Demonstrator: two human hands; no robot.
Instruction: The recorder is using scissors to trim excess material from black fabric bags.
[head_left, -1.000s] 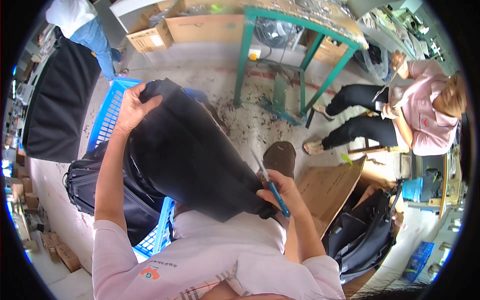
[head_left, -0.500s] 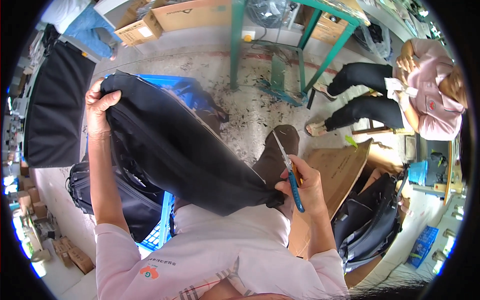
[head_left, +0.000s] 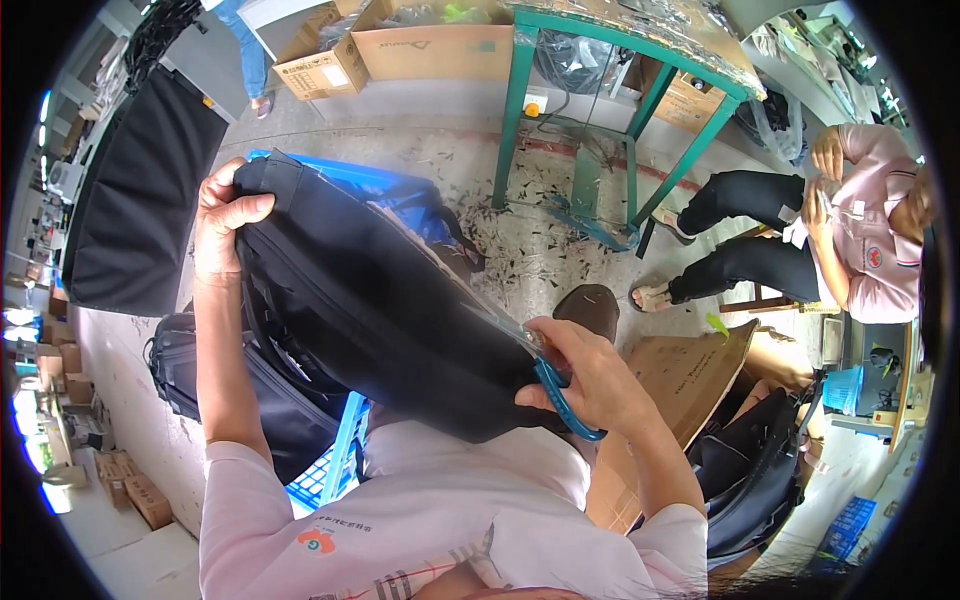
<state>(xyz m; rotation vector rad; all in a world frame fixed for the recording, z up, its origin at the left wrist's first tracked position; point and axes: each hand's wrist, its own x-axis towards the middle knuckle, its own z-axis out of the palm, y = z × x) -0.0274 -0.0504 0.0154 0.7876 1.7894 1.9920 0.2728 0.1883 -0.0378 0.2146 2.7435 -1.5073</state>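
Head view: where's the black fabric piece (head_left: 370, 310)?

– Slanting across your front.

– And your grip?

– Your left hand (head_left: 222, 215) reaches forward, fingers pinching its far end; your right hand (head_left: 600, 380) bends inward, fingers curled round blue-handled scissors (head_left: 553, 392) at the fabric's edge.

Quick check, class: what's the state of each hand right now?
Left hand: closed, gripping the black bag by its far end.
Right hand: closed around scissors.

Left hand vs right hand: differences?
Left hand grips one end of the black bag; right hand holds blue-handled scissors by its other end. The left hand is higher in the view; the right hand is lower. Shared: both are bare.
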